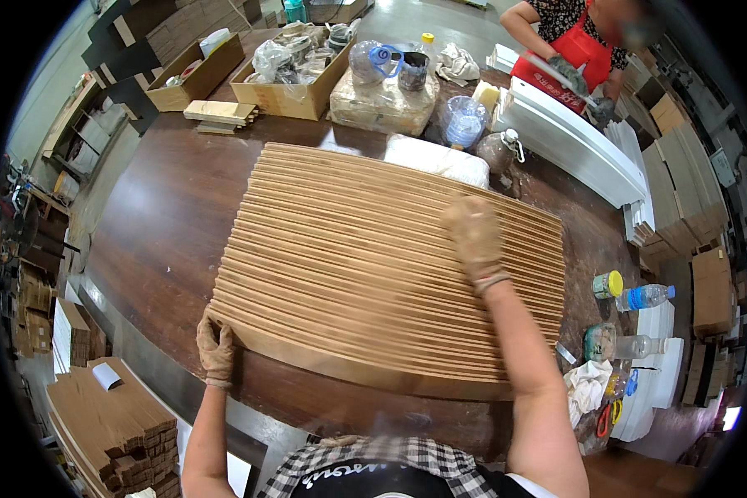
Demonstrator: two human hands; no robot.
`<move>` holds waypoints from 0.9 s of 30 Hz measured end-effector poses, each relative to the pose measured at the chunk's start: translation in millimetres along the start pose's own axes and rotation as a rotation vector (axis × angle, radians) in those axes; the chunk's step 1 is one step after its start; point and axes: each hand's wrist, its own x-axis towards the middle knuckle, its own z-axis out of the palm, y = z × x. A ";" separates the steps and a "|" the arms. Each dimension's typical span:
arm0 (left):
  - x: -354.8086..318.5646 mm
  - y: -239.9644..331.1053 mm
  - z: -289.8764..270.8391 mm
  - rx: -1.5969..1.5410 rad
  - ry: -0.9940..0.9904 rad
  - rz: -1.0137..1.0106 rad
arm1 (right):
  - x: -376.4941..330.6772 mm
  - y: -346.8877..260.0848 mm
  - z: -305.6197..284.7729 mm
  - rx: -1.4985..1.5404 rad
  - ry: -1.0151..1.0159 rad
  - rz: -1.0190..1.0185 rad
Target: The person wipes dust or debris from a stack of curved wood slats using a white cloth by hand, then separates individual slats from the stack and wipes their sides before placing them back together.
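A broad row of light-brown wooden strips [357, 249] lies side by side across the dark table in front of me, their ridged edges facing up. At the near left corner of this row, my left hand [216, 350] in a tan work glove is closed round the end of the nearest strip. My right hand [476, 236], gloved the same way, is over the right part of the strips, toward their far side. Motion smears its fingers, so I cannot see whether anything is in them.
Beyond the strips are a white packet [437, 160], a wrapped block [382, 104] with jugs, and an open carton [303, 87]. Bottles [646, 297], a white rag [588, 386] and red-handled scissors [603, 421] lie at the right. Across the table, a person in a red apron [560, 66] handles long white panels [573, 141].
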 end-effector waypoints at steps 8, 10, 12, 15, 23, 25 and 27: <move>4.7 -12.5 4.1 -0.098 -0.028 -0.017 | -12.2 -67.6 -2.2 0.047 0.088 -0.095; 1.8 -10.1 -1.6 -0.042 -0.062 -0.034 | -14.8 -68.5 -5.5 -0.035 0.066 -0.209; 0.5 -19.7 -2.2 0.005 -0.031 0.015 | -22.3 -21.4 -23.0 -0.128 0.086 -0.208; 0.1 -30.3 -7.2 -0.095 -0.040 -0.013 | -53.6 69.0 -58.6 -0.132 0.177 0.066; 7.4 -2.1 3.8 -0.057 -0.044 0.021 | -55.8 -33.8 -41.6 0.110 -0.093 -0.132; 6.3 -21.2 1.7 -0.026 -0.010 0.043 | -69.0 13.5 -50.3 0.037 0.080 -0.184; 4.8 -23.5 -3.0 -0.002 -0.009 0.028 | -88.0 66.4 -79.3 -0.080 0.148 -0.092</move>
